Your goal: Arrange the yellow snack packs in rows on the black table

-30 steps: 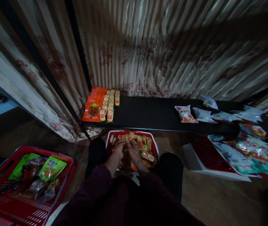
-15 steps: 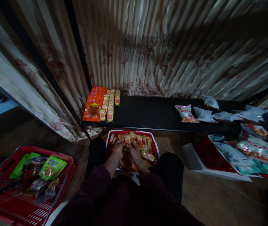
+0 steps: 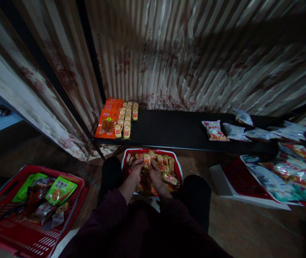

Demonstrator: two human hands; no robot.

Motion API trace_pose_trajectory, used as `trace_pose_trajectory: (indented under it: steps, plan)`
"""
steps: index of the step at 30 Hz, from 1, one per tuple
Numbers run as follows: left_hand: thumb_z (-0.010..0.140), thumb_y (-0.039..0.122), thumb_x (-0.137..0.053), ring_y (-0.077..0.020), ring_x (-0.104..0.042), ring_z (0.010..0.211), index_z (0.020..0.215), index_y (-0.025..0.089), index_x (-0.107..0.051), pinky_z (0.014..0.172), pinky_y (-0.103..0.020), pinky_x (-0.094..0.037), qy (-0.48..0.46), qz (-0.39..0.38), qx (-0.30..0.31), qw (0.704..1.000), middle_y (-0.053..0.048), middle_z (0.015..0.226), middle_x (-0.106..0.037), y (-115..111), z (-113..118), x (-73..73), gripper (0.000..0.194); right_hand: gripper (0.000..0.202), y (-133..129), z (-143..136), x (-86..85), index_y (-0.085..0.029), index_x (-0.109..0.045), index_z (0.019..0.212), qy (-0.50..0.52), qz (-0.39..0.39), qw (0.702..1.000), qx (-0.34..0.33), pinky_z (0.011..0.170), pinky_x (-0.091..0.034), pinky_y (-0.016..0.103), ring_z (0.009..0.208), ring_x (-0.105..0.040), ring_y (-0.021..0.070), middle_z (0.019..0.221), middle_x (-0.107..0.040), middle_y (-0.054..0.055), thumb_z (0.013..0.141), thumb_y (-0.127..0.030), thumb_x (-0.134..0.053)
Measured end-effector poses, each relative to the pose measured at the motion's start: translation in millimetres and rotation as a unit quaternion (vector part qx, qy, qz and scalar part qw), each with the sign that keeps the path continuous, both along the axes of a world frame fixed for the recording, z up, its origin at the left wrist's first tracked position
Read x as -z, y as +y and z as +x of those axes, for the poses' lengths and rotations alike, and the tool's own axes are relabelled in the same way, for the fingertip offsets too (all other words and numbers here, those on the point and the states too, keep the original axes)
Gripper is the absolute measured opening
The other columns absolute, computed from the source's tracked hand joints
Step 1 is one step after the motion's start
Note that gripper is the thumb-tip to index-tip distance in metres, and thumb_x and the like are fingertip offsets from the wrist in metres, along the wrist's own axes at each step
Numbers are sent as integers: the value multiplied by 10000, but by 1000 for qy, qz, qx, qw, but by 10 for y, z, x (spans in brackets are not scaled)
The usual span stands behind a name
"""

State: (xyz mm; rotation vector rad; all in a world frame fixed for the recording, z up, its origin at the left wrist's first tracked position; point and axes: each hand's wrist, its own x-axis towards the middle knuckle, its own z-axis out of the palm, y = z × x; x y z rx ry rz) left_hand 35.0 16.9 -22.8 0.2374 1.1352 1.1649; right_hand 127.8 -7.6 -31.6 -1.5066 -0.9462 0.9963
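Observation:
Both my hands are over a red basket with a white rim [image 3: 180,171], which stands between my knees and holds many small yellow-wrapped snacks. My left hand [image 3: 136,169] and my right hand [image 3: 156,175] hold one yellow snack packet [image 3: 146,160] upright between their fingertips. On the black shelf [image 3: 166,127] in front, similar yellow packets [image 3: 127,129] stand in rows beside a flat orange bag [image 3: 107,120].
White and red snack bags [image 3: 214,130] lie on the shelf's right part. At right, a red basket [image 3: 236,176] holds more bags. A red basket [image 3: 2,222] with green packets [image 3: 60,191] stands at left. A dark post [image 3: 90,46] rises at the shelf's left end.
The view has shifted slightly. The packet between my fingertips shows its front more clearly, and my fingers have moved slightly along it.

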Motion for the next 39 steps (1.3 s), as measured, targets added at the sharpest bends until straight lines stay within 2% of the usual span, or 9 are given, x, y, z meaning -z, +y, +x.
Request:
trace_pose_trajectory:
  steps: [5, 11, 17, 26, 31, 39]
  plan:
    - [441, 117, -741, -173, -618, 793, 812, 151, -670, 775, -306, -436, -7, 7, -6, 1000, -55, 826, -684, -10, -8, 28, 380, 467, -3, -10, -85, -190, -659, 1071, 62, -34, 998, 3, 923, -466, 381, 1009, -620, 227, 970, -716, 71, 703, -472, -598]
    - [455, 142, -760, -154, -606, 780, 779, 155, -679, 805, -302, -433, 34, 33, -20, 999, -42, 807, -673, -10, -17, 41, 334, 442, -8, -24, -110, -210, -652, 1092, 39, -15, 999, -28, 905, -472, 379, 999, -625, 233, 963, -718, 55, 740, -464, -566]
    - [498, 168, -749, -128, -594, 715, 797, 163, -693, 698, -264, -446, 43, 34, -11, 998, -44, 845, -678, -11, -47, -39, 305, 424, 2, -43, -187, -212, -654, 1070, 16, -6, 999, -30, 946, -442, 401, 1044, -602, 247, 1022, -702, 73, 727, -448, -580]
    - [514, 174, -740, -93, -552, 621, 837, 148, -699, 576, -219, -383, 28, 35, -16, 999, -36, 778, -669, 5, -105, -229, 327, 453, 9, -102, -281, -201, -613, 1135, 59, 8, 996, -73, 951, -438, 440, 993, -618, 236, 1077, -681, 78, 725, -392, -590]
    - [517, 176, -739, -112, -578, 681, 836, 153, -705, 636, -239, -409, 21, 54, -14, 998, -40, 815, -670, 30, -100, -302, 322, 471, 44, -84, -339, -207, -594, 1185, 35, 31, 996, -72, 941, -450, 421, 988, -618, 232, 1100, -677, 75, 742, -366, -571]
    - [523, 153, -723, -158, -613, 831, 877, 172, -714, 779, -280, -426, -24, 111, 26, 993, -65, 900, -694, 34, -111, -410, 355, 486, 109, -12, -324, -201, -591, 1194, -12, 33, 998, -52, 907, -462, 416, 1003, -611, 242, 1117, -668, 83, 743, -381, -566]
